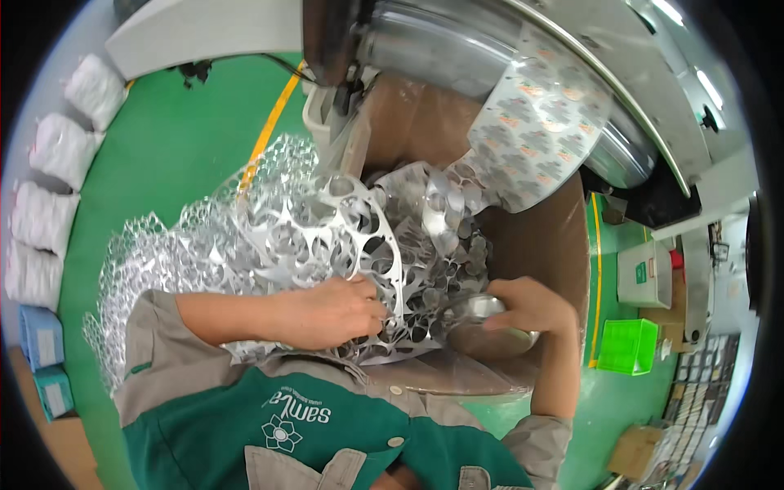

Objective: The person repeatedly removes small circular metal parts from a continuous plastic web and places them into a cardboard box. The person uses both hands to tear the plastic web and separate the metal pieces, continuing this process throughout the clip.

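Punched foil (253, 245) lies in a big, tangled, silvery heap, bright and crumpled, its sheet cut through with rows of round holes so that only thin webs remain between them. It fills the left part of a brown-walled box (535, 253) and spills over that side, hanging out above the green floor (188, 106). Toward the box's middle the webs are wider and flatter, and small round silvery pieces (469, 261) are gathered among them. A shiny metal bowl (482, 339) sits tilted at the near right of the box, just beside the foil.

Above the box, a printed sheet (539, 122) with grey and orange marks curves down from a metal roller (449, 41), overhanging the far part of the box. On the left stand white bundles (61, 155) in a row; on the right, well apart from the box, is a bright green basket (627, 346).

The right hand (531, 306) grips the bowl by its upper rim, closed on it. The left hand (331, 314) rests against the foil with its fingers curled in; I cannot tell whether they pinch an edge of it or only press on it.
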Motion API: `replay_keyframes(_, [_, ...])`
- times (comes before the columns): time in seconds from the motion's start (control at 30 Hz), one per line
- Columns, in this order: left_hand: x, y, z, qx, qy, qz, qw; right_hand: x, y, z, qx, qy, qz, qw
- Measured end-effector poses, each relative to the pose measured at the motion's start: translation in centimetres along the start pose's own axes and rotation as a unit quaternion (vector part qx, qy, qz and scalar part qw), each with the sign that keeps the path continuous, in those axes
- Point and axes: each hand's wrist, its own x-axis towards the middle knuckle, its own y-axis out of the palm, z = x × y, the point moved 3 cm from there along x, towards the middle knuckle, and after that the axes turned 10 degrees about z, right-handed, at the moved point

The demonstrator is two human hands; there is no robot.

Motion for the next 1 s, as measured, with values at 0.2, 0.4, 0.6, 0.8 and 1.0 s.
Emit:
replay_keyframes(0.2, [-1.5,-1.0,-0.9,-0.020,0.003,-0.019,1.000,0.3,-2.3,-4.5,0.628,-0.342,-0.246,0.655])
replay_keyframes(0.4, [-6.1,-1.9,-0.9,-0.071,-0.099,-0.073,0.990,12.6,8.2,-16.9,0.456,0.161,-0.188,0.855])
replay_keyframes(0.6, [-9.2,0.2,1.8,-0.439,-0.073,-0.173,0.879,8.1,1.8,-7.0,0.202,0.086,-0.161,0.962])
replay_keyframes(0.8, [-10.8,10.4,3.8,-0.813,-0.162,-0.303,0.470,2.3,-1.6,-8.5,0.575,-0.272,-0.272,0.722])
replay_keyframes(1.0, [-9.2,16.3,4.3,-0.903,0.066,-0.376,0.196,11.9,8.7,-17.9,0.724,0.003,-0.362,0.588])
